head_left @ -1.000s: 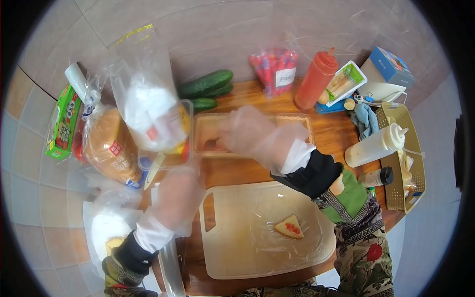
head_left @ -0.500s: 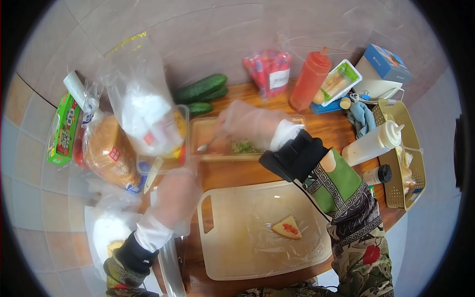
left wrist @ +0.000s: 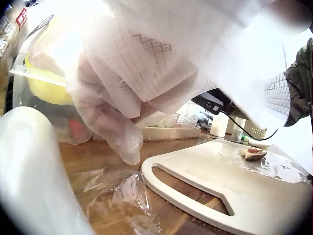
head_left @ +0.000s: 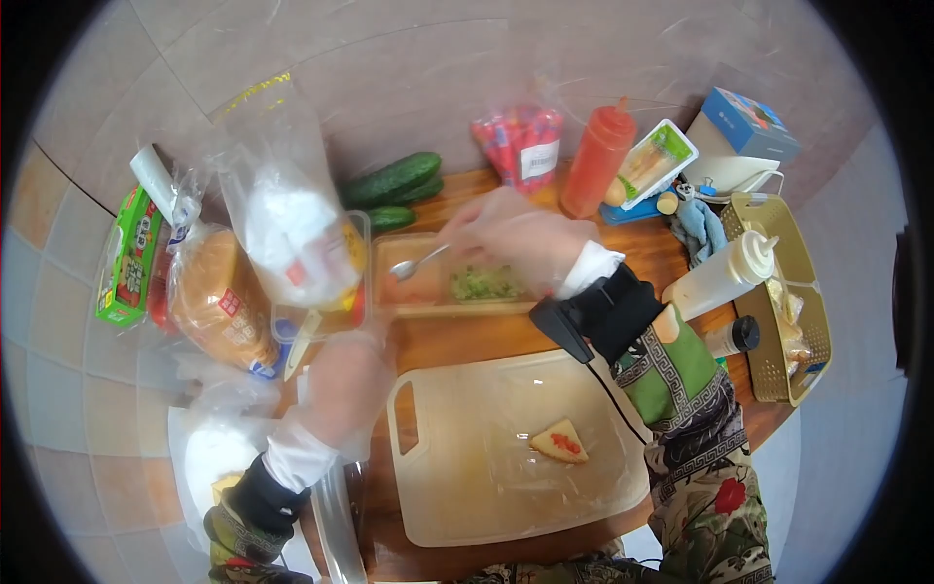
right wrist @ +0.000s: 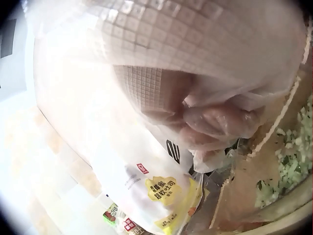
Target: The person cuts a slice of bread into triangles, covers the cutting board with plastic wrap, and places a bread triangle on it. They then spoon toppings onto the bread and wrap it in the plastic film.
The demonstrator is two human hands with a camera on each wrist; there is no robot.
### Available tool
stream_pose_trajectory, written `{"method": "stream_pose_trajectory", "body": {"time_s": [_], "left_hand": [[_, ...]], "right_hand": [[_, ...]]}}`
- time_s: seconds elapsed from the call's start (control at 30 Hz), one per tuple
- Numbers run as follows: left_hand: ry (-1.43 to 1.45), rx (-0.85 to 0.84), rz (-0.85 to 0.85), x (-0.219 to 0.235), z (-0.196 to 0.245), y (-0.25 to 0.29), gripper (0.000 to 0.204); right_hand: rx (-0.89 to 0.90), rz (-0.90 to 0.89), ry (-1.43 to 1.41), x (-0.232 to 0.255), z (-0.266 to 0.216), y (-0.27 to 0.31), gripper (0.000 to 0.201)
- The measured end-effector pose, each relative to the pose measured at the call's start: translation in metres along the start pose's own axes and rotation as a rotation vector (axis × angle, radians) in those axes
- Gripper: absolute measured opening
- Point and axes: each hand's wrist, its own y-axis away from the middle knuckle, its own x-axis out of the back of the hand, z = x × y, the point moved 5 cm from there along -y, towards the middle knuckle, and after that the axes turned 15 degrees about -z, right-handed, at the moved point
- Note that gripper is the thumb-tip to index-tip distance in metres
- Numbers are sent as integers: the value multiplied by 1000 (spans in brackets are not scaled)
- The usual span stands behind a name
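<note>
In the head view my right hand (head_left: 525, 238), in a clear plastic glove, pinches a metal spoon (head_left: 420, 263) by its handle. The spoon's bowl is over the left section of a divided container (head_left: 438, 310); chopped green bits (head_left: 484, 283) lie in the section beside it. The right wrist view shows the gloved fingers (right wrist: 220, 120) curled, with the spoon mostly hidden. My gloved left hand (head_left: 348, 382) hangs loosely left of the cutting board (head_left: 448, 467), holding nothing. A bread triangle (head_left: 560, 444) with red topping lies on plastic film on that board.
Bagged bread (head_left: 222, 297) and a stuffed plastic bag (head_left: 297, 224) stand at the left. Cucumbers (head_left: 389, 180) and a red squeeze bottle (head_left: 597, 161) are behind the container. A pale squeeze bottle (head_left: 720, 275) stands at the right, by a basket (head_left: 817, 341).
My right hand has shifted slightly right over the container, and the spoon shows more plainly, its bowl over the left section. The left hand has stayed nearly still.
</note>
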Motion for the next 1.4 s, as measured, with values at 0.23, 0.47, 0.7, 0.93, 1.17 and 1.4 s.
{"method": "stream_pose_trajectory", "body": {"time_s": [0.23, 0.47, 0.7, 0.93, 1.17, 1.4], "left_hand": [[25, -11, -97, 3, 22, 15, 35], [154, -116, -231, -14, 50, 39, 34], [96, -157, -276, -39, 76, 59, 31], [73, -158, -264, -40, 91, 63, 32], [66, -230, -186, -45, 90, 66, 32], [32, -254, -170, -45, 92, 68, 31]], "right_hand": [[-46, 133, -227, -5, -10, 99, 21], [-260, 218, -186, -53, 16, 218, 17], [-170, 352, 35, -91, 35, 255, 12], [83, 360, 483, -102, 22, 260, 20], [141, 316, 685, -116, 11, 265, 29], [135, 324, 731, -122, 2, 268, 37]]}}
